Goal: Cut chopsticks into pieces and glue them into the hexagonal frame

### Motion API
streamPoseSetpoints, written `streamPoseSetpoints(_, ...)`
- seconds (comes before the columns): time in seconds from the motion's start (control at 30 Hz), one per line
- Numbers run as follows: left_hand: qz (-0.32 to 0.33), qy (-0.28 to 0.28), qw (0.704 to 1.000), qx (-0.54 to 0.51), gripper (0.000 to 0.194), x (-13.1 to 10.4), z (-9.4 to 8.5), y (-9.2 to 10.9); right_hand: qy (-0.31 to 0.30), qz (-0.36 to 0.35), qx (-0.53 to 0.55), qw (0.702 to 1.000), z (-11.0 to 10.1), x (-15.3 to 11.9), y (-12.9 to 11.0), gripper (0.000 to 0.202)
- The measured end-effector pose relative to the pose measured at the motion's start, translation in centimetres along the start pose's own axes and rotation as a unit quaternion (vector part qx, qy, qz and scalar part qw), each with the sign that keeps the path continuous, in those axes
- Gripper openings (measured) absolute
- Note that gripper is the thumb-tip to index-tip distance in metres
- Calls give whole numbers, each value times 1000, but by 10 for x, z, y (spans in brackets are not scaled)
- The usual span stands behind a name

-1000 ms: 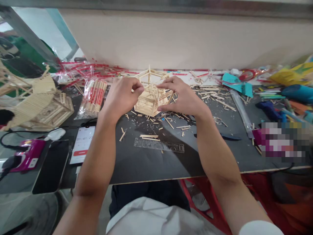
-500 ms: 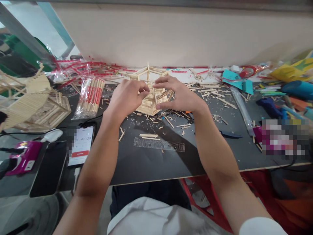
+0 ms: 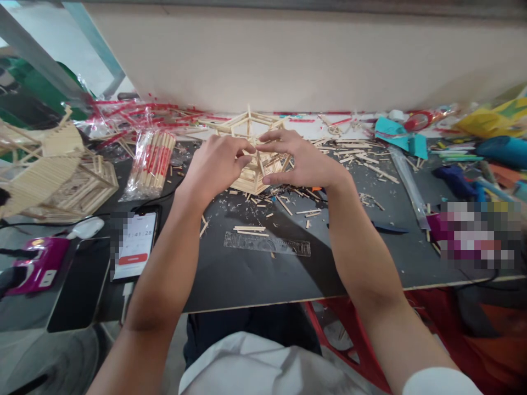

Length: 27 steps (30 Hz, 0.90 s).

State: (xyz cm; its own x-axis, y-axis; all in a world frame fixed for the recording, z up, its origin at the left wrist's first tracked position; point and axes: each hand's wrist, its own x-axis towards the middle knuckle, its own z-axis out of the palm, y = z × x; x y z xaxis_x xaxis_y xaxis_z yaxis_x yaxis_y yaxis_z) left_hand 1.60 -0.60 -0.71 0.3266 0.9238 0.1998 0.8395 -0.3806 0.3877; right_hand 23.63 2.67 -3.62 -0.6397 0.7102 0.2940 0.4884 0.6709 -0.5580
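A many-sided frame of thin wooden sticks (image 3: 247,183) stands near the back of the dark table, partly hidden by both hands. My left hand (image 3: 222,163) is over its left side, fingers curled with thumb and fingertips close together; whatever they pinch is too small to make out. From the right, my right hand (image 3: 302,159) reaches around an upright stick (image 3: 260,163) of the frame, thumb low and fingers high, touching it. The fingertips of the two hands nearly meet at the top of that stick.
Nearer me lie a clear ruler (image 3: 267,244) and short sticks (image 3: 250,228). At left are bagged sticks (image 3: 151,162), another stick model (image 3: 69,186), phones (image 3: 138,241) and a pink power block (image 3: 39,266). Loose sticks (image 3: 362,156) and a blue knife-like object (image 3: 391,227) are at right.
My left fingertips have shifted slightly right, closer to the top of the upright stick. My right hand has barely moved.
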Motion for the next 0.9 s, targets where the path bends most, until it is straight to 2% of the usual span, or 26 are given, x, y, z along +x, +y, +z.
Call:
streamPoseSetpoints(0.5, 3, -10, 1000, -16, 29, 1, 1, -1, -18, 9, -18, 1000, 0, -1, -2, 71)
streamPoseSetpoints(0.73, 10, 0, 1000, -27, 29, 0, 2, -4, 12, 27, 13, 999, -4, -3, -6, 84)
streamPoseSetpoints(0.9, 14, -6, 1000, -26, 28, 0, 2, -4, 13, 18, 3, 1000, -4, -1, -8, 70)
